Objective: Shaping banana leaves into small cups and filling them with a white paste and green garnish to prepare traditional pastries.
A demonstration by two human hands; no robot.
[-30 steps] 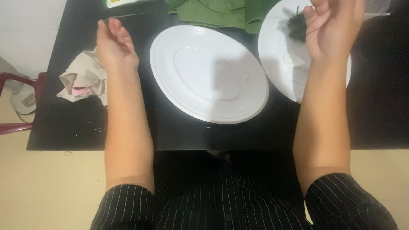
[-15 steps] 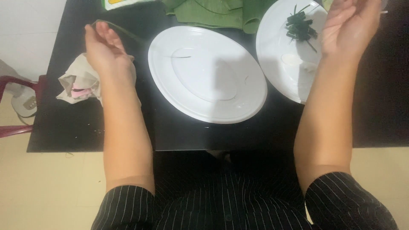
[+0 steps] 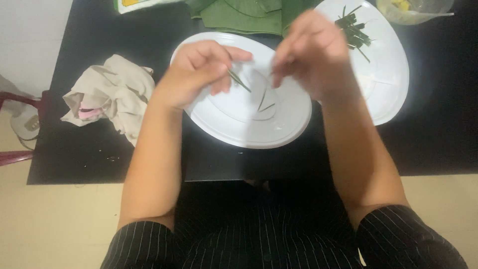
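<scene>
Both hands hover over a white round plate (image 3: pixel 234 124) on a black table (image 3: pixel 99 124). My left hand (image 3: pixel 196 69) pinches a thin green leaf strip (image 3: pixel 240 81) between thumb and fingers. My right hand (image 3: pixel 311 52) is blurred, fingers curled close to the strip's far end; I cannot tell whether it grips it. Two short green strips (image 3: pixel 264 102) lie on the plate below the hands. A second white plate (image 3: pixel 388 79) to the right carries a small pile of cut green strips (image 3: pixel 353 30).
A crumpled beige cloth (image 3: pixel 112 94) lies at the table's left. Folded green leaves (image 3: pixel 244 15) sit at the far edge, beside a yellow-and-white packet (image 3: pixel 134 5). A clear plastic bag (image 3: pixel 413 10) is at the top right. A red chair (image 3: pixel 12 129) stands left of the table.
Both hands have come together from the table's sides to above the centre plate. The left hand now holds a strip, and two strips lie on that plate.
</scene>
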